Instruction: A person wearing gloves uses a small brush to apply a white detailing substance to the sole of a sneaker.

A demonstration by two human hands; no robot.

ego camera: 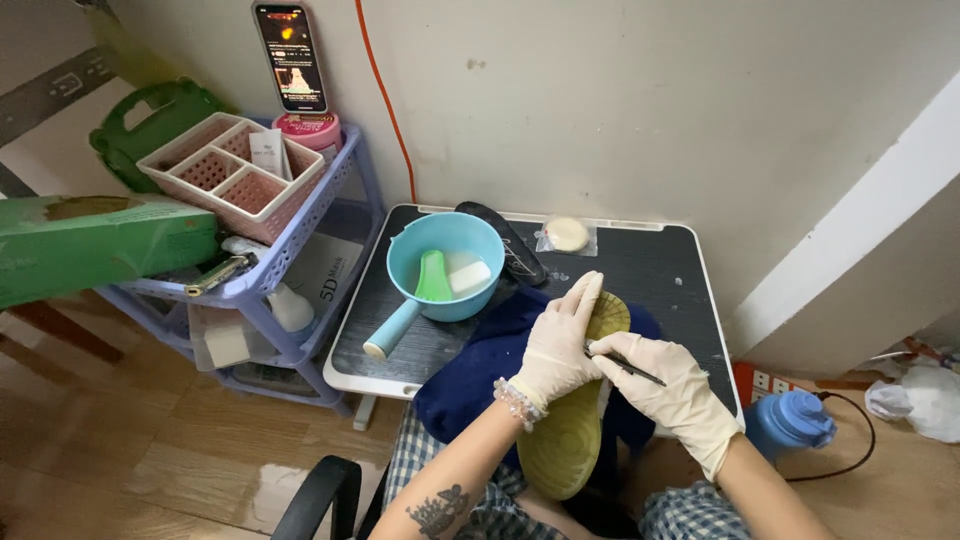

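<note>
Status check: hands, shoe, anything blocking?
Left hand flat on upturned shoe sole. Right hand in grip on thin dark tool at sole. Nothing blocking.

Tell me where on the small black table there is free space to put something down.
Bare table: the right part, between the round white pad and the right hand. Crowded: the left, with the blue bowl, and the front, with the shoe sole.

A home corner: small lap table, plastic storage rack, wooden floor.
</note>
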